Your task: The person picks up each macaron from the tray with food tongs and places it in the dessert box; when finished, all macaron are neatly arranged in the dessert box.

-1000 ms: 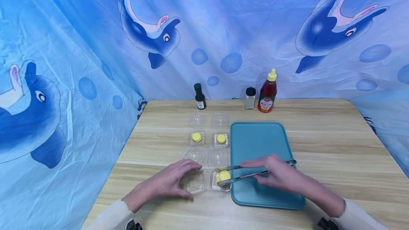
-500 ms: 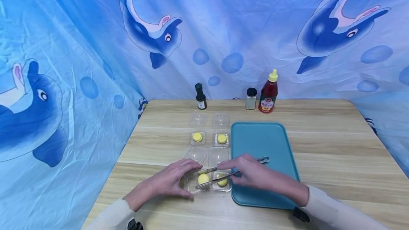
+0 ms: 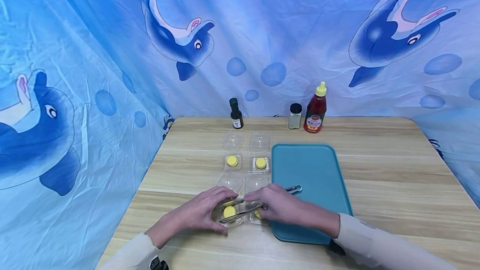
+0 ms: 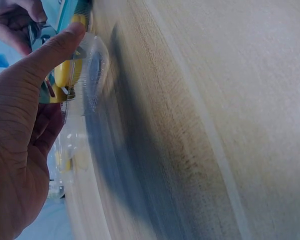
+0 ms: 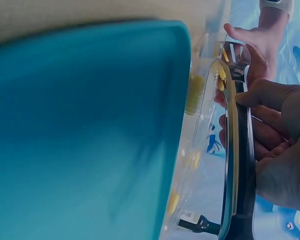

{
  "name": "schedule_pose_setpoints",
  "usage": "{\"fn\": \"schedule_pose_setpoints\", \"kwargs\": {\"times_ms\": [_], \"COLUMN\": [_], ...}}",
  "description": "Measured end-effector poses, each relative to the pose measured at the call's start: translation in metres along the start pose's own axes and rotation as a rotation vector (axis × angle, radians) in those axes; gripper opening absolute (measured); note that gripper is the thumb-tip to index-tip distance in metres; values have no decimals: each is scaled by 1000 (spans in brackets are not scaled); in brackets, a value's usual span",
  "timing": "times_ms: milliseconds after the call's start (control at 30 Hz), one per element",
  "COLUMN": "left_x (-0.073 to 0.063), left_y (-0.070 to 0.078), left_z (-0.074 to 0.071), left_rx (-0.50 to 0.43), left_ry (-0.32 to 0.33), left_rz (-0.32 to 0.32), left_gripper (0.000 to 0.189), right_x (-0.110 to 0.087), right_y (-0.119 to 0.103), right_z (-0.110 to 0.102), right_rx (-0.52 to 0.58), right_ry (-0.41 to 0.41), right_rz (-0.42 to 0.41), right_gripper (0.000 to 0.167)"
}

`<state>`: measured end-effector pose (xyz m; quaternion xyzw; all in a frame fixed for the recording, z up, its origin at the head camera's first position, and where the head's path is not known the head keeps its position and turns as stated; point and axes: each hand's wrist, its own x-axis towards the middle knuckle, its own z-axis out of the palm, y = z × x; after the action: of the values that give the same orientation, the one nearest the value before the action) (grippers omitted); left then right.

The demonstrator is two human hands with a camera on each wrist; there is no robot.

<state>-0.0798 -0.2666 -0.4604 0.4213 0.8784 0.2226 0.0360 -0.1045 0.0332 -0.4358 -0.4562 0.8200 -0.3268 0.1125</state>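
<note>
In the head view my left hand (image 3: 208, 211) holds a clear plastic box (image 3: 236, 223) at its near-left edges, thumb in front and fingers behind. The left wrist view has the thumb at the rim of this box (image 4: 99, 60). My right hand (image 3: 280, 205) grips metal tongs (image 5: 244, 150), which reach left across the front boxes. Between the tong tips sits a round yellow cake (image 3: 229, 211), inside the left box. Just right of it, partly hidden by the right hand, another yellow cake (image 3: 258, 215) lies in a second clear box.
A blue-green tray (image 3: 307, 166) lies right of the boxes, under the right forearm. Further back, two opened boxes hold yellow cakes (image 3: 232, 161). Their clear lids (image 3: 259, 141) lie flat behind. A dark bottle (image 3: 236, 118), a shaker jar (image 3: 295, 118) and a red sauce bottle (image 3: 315, 113) stand behind.
The right hand and tongs have moved left from the right front box, carrying a yellow cake over into the left box. The left hand has stayed in place.
</note>
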Motion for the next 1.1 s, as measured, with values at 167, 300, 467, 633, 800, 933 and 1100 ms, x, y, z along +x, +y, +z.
{"fn": "schedule_pose_setpoints", "kwargs": {"times_ms": [167, 300, 467, 633, 800, 933, 1100], "left_x": [0, 0, 0, 0, 0, 0, 0], "left_y": [0, -1, -1, -1, -1, -1, 0], "left_z": [0, 0, 1, 1, 1, 1, 1], "left_rx": [0, -3, -6, 0, 6, 6, 1], "left_ry": [-4, -6, -5, -1, 3, 2, -5], "left_rz": [0, -3, -4, 0, 11, 6, -7], "left_gripper": [98, 98, 97, 98, 98, 99, 98], "right_x": [7, 11, 12, 12, 11, 10, 9], "right_y": [-2, -4, -5, -6, -8, -10, -12], "right_z": [0, 0, 1, -1, -4, -6, -8], "right_rx": [-48, -57, -94, -114, -127, -135, -142], "right_ry": [-18, -31, -28, -24, -28, -30, -29], "right_rz": [-37, -36, -27, -17, -6, 3, 8], "right_gripper": [54, 55, 54, 55, 55, 55, 54]}}
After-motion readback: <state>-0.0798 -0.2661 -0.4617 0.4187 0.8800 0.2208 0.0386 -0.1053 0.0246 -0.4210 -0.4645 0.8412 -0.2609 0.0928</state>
